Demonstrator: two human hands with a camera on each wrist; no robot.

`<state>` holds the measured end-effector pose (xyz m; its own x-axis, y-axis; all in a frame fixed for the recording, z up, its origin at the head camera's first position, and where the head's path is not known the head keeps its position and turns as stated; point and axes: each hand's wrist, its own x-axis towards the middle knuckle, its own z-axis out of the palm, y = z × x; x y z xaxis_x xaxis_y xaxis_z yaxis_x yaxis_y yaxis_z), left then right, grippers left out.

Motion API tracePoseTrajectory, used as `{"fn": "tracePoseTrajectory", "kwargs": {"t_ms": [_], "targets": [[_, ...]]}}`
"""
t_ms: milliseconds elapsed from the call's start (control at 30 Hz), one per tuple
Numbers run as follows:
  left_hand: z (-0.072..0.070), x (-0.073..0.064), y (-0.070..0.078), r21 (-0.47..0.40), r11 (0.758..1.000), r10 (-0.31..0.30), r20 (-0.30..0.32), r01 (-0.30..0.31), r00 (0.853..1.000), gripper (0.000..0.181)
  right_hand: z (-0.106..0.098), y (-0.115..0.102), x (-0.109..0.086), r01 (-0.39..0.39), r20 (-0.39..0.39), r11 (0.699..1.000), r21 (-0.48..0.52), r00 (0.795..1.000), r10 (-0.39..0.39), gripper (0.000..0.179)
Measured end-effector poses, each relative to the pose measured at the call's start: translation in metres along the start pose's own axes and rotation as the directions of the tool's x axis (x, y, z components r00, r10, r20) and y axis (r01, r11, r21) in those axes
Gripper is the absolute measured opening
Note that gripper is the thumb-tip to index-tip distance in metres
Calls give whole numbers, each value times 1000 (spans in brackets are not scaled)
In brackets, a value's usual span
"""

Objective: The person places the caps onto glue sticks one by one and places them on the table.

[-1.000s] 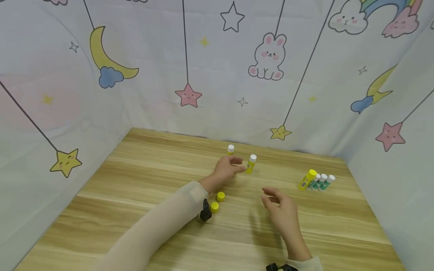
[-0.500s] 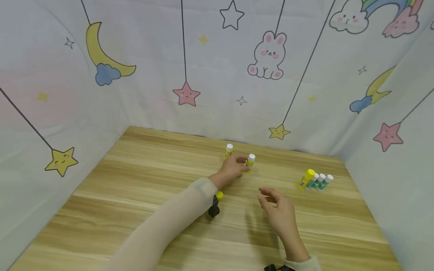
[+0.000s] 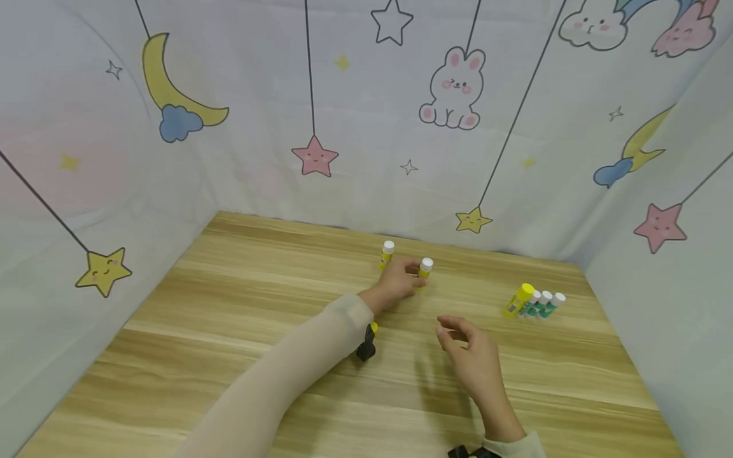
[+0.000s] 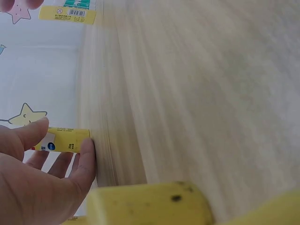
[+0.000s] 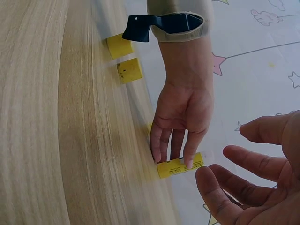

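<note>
My left hand (image 3: 399,278) reaches to the back middle of the table and grips a yellow glue stick (image 4: 70,140) with a white cap. The stick stands upright, its thumb side and fingers on opposite sides of it in the left wrist view. A second yellow glue stick (image 3: 387,254) with a white cap stands just behind that hand, to its left. My right hand (image 3: 472,362) hovers over the table nearer the front, fingers loosely bent, with nothing between them. In the right wrist view it appears (image 5: 262,178) beside the left hand.
Two yellow caps (image 5: 130,70) stand on the table near the left wrist; in the head view the forearm mostly hides them. At the right, a larger yellow glue stick (image 3: 519,300) stands beside several green ones (image 3: 546,305) with white caps. A patterned curtain (image 3: 366,159) borders the table.
My left hand has moved right and closed round the nearer yellow glue stick, its forearm now covering the yellow caps. The right hand has stayed nearly still.
</note>
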<state>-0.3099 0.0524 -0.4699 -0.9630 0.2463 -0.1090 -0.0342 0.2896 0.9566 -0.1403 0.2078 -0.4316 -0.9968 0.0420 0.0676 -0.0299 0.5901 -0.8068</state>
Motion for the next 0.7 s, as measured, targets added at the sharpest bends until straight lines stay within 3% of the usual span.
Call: {"fn": "tracePoseTrajectory", "kwargs": {"t_ms": [333, 700], "targets": [[4, -1, 3, 15, 1000, 19, 5, -19, 1000, 37, -4, 0, -1, -2, 1, 1000, 8, 1000, 2, 34], [7, -2, 6, 25, 999, 20, 2, -20, 1000, 40, -8, 0, -1, 2, 9, 1000, 2, 1000, -2, 37]]}}
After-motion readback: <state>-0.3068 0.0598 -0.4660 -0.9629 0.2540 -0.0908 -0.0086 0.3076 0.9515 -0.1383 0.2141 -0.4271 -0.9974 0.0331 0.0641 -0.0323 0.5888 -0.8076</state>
